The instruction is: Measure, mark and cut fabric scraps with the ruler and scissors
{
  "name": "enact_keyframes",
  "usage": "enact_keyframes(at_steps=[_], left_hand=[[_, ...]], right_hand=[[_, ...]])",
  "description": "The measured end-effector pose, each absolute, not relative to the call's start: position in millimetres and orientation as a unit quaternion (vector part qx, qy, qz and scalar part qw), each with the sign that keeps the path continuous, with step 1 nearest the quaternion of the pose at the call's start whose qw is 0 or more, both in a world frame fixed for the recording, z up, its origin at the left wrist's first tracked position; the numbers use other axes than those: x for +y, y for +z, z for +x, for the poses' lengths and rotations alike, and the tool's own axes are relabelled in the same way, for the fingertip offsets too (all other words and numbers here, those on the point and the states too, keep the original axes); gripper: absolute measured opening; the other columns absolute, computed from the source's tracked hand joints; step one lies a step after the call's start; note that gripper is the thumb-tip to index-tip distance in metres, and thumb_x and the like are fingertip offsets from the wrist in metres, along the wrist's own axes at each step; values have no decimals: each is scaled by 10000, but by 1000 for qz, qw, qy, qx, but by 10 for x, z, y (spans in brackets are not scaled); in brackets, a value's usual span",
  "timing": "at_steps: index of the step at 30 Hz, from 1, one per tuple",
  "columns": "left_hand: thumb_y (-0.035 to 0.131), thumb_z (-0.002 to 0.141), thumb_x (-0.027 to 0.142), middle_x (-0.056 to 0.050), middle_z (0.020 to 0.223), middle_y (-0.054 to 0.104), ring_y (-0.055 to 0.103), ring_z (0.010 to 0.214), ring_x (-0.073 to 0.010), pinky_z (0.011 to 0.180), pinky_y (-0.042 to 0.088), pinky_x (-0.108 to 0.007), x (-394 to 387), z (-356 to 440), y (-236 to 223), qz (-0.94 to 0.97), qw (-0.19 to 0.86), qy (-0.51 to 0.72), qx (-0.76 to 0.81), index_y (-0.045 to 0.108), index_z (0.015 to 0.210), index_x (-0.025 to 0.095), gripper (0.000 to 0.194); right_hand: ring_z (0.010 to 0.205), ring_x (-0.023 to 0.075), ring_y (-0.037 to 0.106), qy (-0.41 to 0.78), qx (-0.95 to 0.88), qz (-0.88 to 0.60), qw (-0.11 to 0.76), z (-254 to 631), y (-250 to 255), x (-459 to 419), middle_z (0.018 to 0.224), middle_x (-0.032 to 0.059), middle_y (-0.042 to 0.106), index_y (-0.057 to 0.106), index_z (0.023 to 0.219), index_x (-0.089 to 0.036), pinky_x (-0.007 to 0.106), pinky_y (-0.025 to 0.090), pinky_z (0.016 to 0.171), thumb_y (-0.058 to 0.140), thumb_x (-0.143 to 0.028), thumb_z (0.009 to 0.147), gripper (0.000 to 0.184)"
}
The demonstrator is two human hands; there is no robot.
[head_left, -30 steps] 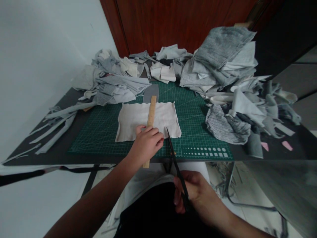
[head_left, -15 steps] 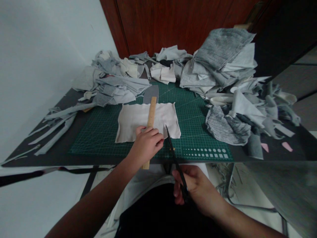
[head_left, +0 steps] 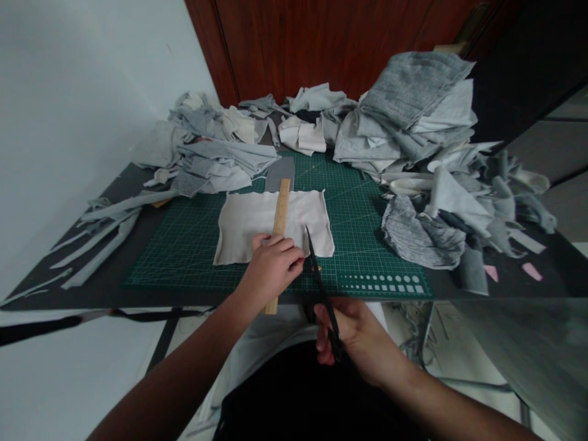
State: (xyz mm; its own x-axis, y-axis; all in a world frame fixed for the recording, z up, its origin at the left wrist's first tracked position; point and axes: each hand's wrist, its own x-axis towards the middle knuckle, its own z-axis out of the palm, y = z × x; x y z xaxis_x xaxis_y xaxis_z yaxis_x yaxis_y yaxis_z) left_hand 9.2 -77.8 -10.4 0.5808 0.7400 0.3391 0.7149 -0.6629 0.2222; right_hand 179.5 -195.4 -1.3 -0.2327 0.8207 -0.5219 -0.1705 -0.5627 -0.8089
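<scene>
A pale ribbed fabric piece [head_left: 248, 220] with wavy edges lies on the green cutting mat [head_left: 358, 233]. Across it runs a wooden ruler [head_left: 282, 211], its lower end reaching past the table's front edge. My left hand [head_left: 275, 263] rests over ruler and fabric with fingers curled; its thumb side pinches the fabric near the lower edge. In my right hand [head_left: 349, 331] is a pair of black scissors [head_left: 319, 275], pointing up and away. One blade lies over the fabric right of the ruler; the other blade is hard to make out.
Grey and white fabric scraps [head_left: 215, 165] heap at the back left, with long strips [head_left: 110, 245] trailing left. A taller grey fabric pile [head_left: 404, 104] stands at the back right. Loose scraps [head_left: 468, 202] and small pink pieces [head_left: 531, 271] lie to the right.
My right hand and the scissors have shifted slightly forward and left, so the blade tip lies a little further over the fabric. My left hand and the ruler stay put.
</scene>
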Motion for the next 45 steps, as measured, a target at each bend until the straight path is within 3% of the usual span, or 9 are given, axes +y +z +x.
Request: enact_keyframes(at_steps=[7, 11, 21, 27, 35, 45], left_hand=[[702, 901, 187, -3, 783, 682, 600, 896, -231, 935, 308, -459, -771, 91, -115, 889, 39, 203, 410, 703, 777, 227, 130], [704, 905, 194, -1, 785, 684, 604, 901, -234, 934, 311, -459, -771, 91, -118, 887, 44, 202, 413, 709, 794, 230, 116], [713, 887, 178, -1, 780, 683, 592, 885, -228, 916, 327, -445, -754, 83, -129, 890, 39, 206, 405, 722, 803, 239, 104], [723, 878, 165, 3, 776, 679, 599, 880, -227, 905, 326, -439, -752, 79, -131, 890, 41, 206, 404, 730, 816, 243, 100], [736, 882, 190, 5, 780, 681, 596, 878, -226, 891, 312, -444, -752, 80, -128, 890, 45, 206, 405, 714, 792, 232, 102], [702, 910, 208, -6, 796, 678, 602, 892, -232, 887, 314, -440, -752, 83, -100, 889, 52, 182, 416, 721, 801, 212, 111]], right_hand=[[427, 118, 572, 707, -315, -530, 347, 1781, 16, -1856, 542, 28, 609, 590, 662, -140, 214, 415, 422, 737, -772, 688, 649], [437, 113, 581, 710, -315, -520, 356, 1766, -4, -1834, 553, 24, 626, 606, 688, -139, 205, 418, 431, 754, -723, 711, 603], [414, 122, 563, 701, -300, -545, 349, 1735, 81, -1696, 528, 18, 611, 572, 711, -158, 217, 389, 407, 746, -793, 636, 663], [425, 128, 584, 692, -306, -557, 343, 1735, 42, -1666, 531, 13, 624, 605, 795, -149, 210, 396, 418, 751, -706, 708, 582], [418, 114, 572, 677, -339, -548, 356, 1719, 62, -1557, 555, 43, 647, 584, 681, -149, 215, 410, 421, 714, -726, 734, 594], [420, 130, 606, 678, -328, -553, 356, 1697, 89, -1466, 559, 41, 663, 608, 768, -140, 204, 440, 409, 703, -702, 759, 570]])
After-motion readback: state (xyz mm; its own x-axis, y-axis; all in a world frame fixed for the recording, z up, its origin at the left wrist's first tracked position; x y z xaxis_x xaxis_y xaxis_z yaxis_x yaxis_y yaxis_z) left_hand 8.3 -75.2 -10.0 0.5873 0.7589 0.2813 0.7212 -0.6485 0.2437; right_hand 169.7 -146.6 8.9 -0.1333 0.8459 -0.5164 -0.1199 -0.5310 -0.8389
